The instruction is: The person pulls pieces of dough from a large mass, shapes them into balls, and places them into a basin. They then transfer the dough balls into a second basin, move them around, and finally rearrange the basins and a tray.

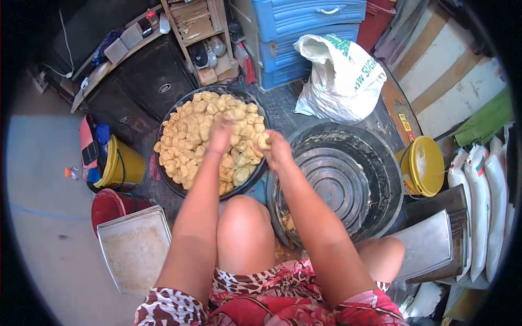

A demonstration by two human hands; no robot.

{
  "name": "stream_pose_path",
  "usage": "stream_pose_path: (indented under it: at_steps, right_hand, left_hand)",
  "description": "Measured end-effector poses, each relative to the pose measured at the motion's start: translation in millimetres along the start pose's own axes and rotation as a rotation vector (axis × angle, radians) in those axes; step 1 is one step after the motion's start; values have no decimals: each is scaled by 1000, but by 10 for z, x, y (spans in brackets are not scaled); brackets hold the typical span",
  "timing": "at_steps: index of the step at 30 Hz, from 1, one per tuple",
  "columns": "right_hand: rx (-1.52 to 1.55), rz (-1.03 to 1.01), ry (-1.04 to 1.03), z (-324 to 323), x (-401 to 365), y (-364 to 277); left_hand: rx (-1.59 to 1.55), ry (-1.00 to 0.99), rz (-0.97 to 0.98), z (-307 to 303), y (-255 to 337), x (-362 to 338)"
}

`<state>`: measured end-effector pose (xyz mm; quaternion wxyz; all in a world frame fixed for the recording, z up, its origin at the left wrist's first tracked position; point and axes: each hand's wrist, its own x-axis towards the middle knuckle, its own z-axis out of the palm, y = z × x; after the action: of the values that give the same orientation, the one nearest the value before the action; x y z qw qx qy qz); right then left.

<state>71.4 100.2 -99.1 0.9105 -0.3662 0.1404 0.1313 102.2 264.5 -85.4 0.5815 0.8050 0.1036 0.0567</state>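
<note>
A heap of pale yellow dough pieces (187, 141) fills a round black tub (163, 182) in front of me. Over the middle of the heap is my left hand (221, 133), its fingers smeared by motion, so whether they hold anything does not show. At the heap's right edge, my right hand (278, 151) is closed around a dough piece (263, 142). Below and to the right of that hand stands a larger black tub (380, 163), its inner wall streaked with pale residue.
A white sugar sack (342, 81) slumps before blue drawers (310, 22). Yellow buckets stand left (129, 165) and right (427, 165). Metal trays lean at my left (135, 247) and right (427, 244). Filled white sacks (478, 206) line the right side.
</note>
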Motion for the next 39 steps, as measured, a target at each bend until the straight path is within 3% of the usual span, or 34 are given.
stream_pose_path:
  at_steps: [1,2,4,6,8,10,11,12,13,14,16,17,19,20,22,24,25,26,27,29,30,31,32,34,36,38,39]
  right_hand:
    - [91,73,-105,-118,21,158]
    - [187,144,-204,-204,23,264]
    - [217,144,-235,-216,-181,234]
    - [235,130,-259,-410,-292,148]
    - [-110,-37,44,-868,-380,25]
    - [-526,32,414,-1795,-342,263]
    - [-856,2,571,-2246,-441,506]
    - [-1188,-30,718,-2610,-621,788]
    - [-1261,112,671,-2818,-843,1040]
    - [-1438,62,546,-2915,-1133,1256]
    - [-1872,-227,347,-2952,-1559,1793]
    - [-1869,-236,341,-2936,-1557,1844]
    - [-1556,-109,327,-2915,-1618,1941]
    - [-1552,-115,319,-2956,-1578,1915]
    - [-1484,181,28,-3060,-1303,1651]
    - [-1420,128,-53,-3061,-1135,1430]
    - [-1393,70,54,-3098,-998,1413]
    - [-1360,20,160,-3107,-909,1413]
    - [-1033,37,295,-2678,-910,1121]
    - [-824,-2,318,-1945,-810,618]
    - [-870,-76,287,-1787,-654,529]
    - [-564,16,134,-1301,-764,192]
    - [-511,38,-51,-1025,-787,-35]
    - [-579,-70,-197,-537,-979,-546]
    - [-711,-164,-134,-459,-1035,-976]
    - [-1068,-248,-74,-798,-952,-1364]
    - [-1184,-220,-37,-1039,-974,-1576]
  left_hand:
    - [-263,-158,-177,124,143,-249]
    - [-262,-161,-189,133,144,-328]
    - [-322,-556,-423,181,60,-445]
    - [-102,-579,-309,-11,-182,-204]
    - [25,-342,-40,-209,-476,-38]
    - [473,-46,199,-433,-543,60]
    - [474,-59,195,-423,-491,18]
    - [575,50,198,-430,-411,-32]
    - [676,164,202,-446,-310,-76]
    - [678,164,204,-439,-186,-123]
    - [629,-115,243,-388,153,-236]
    - [632,-106,246,-400,370,-287]
    - [695,-406,421,-442,843,-465]
    - [701,-398,422,-420,1118,-606]
    - [920,-371,497,-328,1623,-914]
    - [931,-246,621,-260,1828,-1137]
    - [908,-201,604,-189,1884,-1197]
    - [882,-162,581,-110,1869,-1246]
    - [851,-135,530,-8,1775,-1261]
    - [848,-157,367,196,1324,-1169]
    - [880,-209,258,273,1061,-1096]
    - [932,-364,166,290,911,-960]
    - [984,-522,72,279,862,-832]
    - [953,-226,73,257,910,-807]
    - [940,-257,84,202,699,-691]
    - [915,-287,80,263,377,-560]
    - [993,-464,94,323,204,-496]
